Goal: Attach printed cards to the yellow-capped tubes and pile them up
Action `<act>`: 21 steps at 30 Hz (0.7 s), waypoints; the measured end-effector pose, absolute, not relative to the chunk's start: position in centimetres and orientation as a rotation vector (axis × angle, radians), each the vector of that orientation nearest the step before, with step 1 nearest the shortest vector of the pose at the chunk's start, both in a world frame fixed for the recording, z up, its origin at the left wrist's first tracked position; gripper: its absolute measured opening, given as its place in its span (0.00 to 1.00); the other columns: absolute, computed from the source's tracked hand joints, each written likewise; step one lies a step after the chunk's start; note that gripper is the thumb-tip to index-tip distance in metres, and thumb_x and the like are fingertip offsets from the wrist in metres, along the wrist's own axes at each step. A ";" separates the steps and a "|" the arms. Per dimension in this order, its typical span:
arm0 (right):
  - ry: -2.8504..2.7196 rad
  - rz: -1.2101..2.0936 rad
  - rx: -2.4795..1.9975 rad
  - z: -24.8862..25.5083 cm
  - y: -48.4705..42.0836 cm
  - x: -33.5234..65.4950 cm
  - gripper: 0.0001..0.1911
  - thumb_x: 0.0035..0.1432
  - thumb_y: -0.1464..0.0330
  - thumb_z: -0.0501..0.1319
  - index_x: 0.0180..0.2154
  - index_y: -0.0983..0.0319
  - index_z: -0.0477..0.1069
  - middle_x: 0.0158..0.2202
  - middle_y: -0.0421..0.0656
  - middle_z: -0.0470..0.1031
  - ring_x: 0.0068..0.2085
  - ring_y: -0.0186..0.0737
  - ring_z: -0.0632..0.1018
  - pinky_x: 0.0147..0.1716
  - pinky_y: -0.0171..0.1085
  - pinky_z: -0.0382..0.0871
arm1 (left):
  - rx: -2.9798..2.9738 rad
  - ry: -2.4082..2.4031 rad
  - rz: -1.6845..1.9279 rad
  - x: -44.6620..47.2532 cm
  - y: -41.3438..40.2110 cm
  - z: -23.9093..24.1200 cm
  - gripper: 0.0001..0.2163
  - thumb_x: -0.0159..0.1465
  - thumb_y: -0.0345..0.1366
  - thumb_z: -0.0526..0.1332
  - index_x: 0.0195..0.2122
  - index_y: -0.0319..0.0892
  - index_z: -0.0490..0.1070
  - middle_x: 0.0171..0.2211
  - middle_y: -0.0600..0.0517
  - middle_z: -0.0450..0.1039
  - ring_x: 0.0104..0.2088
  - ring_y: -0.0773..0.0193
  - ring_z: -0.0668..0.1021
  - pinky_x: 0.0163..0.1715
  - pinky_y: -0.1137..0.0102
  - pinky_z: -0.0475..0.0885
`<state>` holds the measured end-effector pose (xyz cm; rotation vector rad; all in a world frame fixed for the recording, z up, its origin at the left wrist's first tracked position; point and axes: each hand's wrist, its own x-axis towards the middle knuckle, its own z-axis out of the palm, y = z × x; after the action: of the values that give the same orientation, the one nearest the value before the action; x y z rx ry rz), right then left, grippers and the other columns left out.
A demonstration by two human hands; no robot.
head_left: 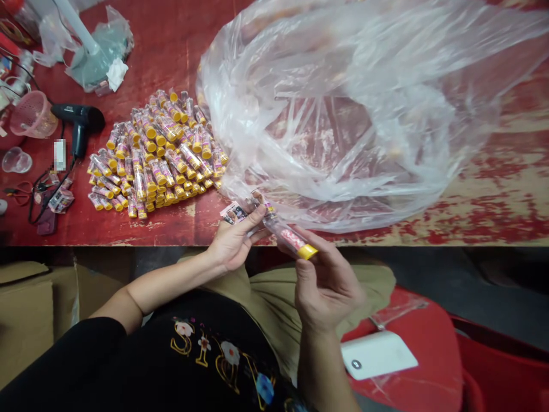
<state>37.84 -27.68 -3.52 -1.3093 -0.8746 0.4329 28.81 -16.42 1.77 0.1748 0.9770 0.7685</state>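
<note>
My right hand (326, 283) grips a small clear tube with a yellow cap (291, 237) at the table's front edge. My left hand (234, 240) pinches the tube's other end, where a thin clear sleeve and a printed label (234, 213) sit. Both hands have their fingers closed on the tube. A pile of several like tubes with yellow caps (156, 154) lies on the red table (171, 40), left of a large crumpled clear plastic bag (351, 109). The bag almost touches my hands.
A black heat gun (79, 123) with its cord lies left of the pile, beside a pink basket (32, 114) and red scissors (19, 191). A white device (377, 355) rests on a red stool at lower right. Cardboard boxes (26, 320) stand at lower left.
</note>
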 end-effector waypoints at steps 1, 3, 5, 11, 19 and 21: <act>-0.885 0.427 -1.319 -3.5 -27.9 37.9 0.19 0.66 0.70 0.66 0.58 0.58 0.78 0.55 0.50 0.83 0.55 0.51 0.84 0.56 0.56 0.81 | 0.199 0.971 0.767 28.8 -16.4 1.7 0.06 0.60 0.25 0.72 0.37 0.39 0.80 0.35 0.52 0.83 0.38 0.63 0.84 0.54 0.60 0.77; -0.920 0.316 -1.348 -3.5 -28.0 37.9 0.21 0.63 0.73 0.68 0.57 0.56 0.79 0.53 0.48 0.84 0.52 0.49 0.85 0.55 0.53 0.82 | 0.242 0.948 0.779 28.7 -16.5 1.4 0.08 0.57 0.26 0.74 0.36 0.39 0.79 0.35 0.53 0.83 0.38 0.64 0.83 0.51 0.62 0.77; -0.946 0.184 -1.371 -3.5 -28.0 37.8 0.23 0.61 0.75 0.70 0.56 0.55 0.81 0.51 0.46 0.85 0.51 0.47 0.86 0.54 0.49 0.83 | 0.280 0.917 0.803 28.6 -16.6 1.1 0.11 0.54 0.27 0.77 0.36 0.39 0.78 0.35 0.53 0.82 0.37 0.65 0.83 0.47 0.66 0.78; -0.655 0.524 -1.333 -4.3 -28.1 37.5 0.18 0.62 0.68 0.71 0.54 0.58 0.82 0.53 0.49 0.84 0.54 0.52 0.85 0.53 0.53 0.84 | 0.365 0.858 0.792 28.5 -16.6 0.5 0.21 0.46 0.35 0.82 0.38 0.39 0.77 0.36 0.53 0.82 0.37 0.65 0.82 0.44 0.67 0.78; -0.806 0.316 -1.464 -3.4 -27.1 37.5 0.21 0.63 0.69 0.70 0.57 0.54 0.80 0.47 0.47 0.79 0.45 0.40 0.82 0.42 0.41 0.82 | 0.456 0.796 0.687 28.4 -17.3 1.0 0.25 0.44 0.41 0.84 0.37 0.40 0.75 0.35 0.52 0.82 0.37 0.63 0.83 0.47 0.63 0.79; -0.830 0.261 -1.500 -3.1 -26.7 37.3 0.20 0.62 0.70 0.70 0.55 0.53 0.81 0.43 0.45 0.76 0.43 0.38 0.80 0.41 0.38 0.78 | 0.475 0.789 0.707 28.4 -17.6 1.1 0.25 0.44 0.39 0.84 0.38 0.40 0.75 0.35 0.54 0.82 0.37 0.65 0.83 0.48 0.64 0.78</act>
<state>37.35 -26.65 -3.15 -1.4995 -0.8297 0.2614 28.36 -17.59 1.11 0.4746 0.7893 0.7065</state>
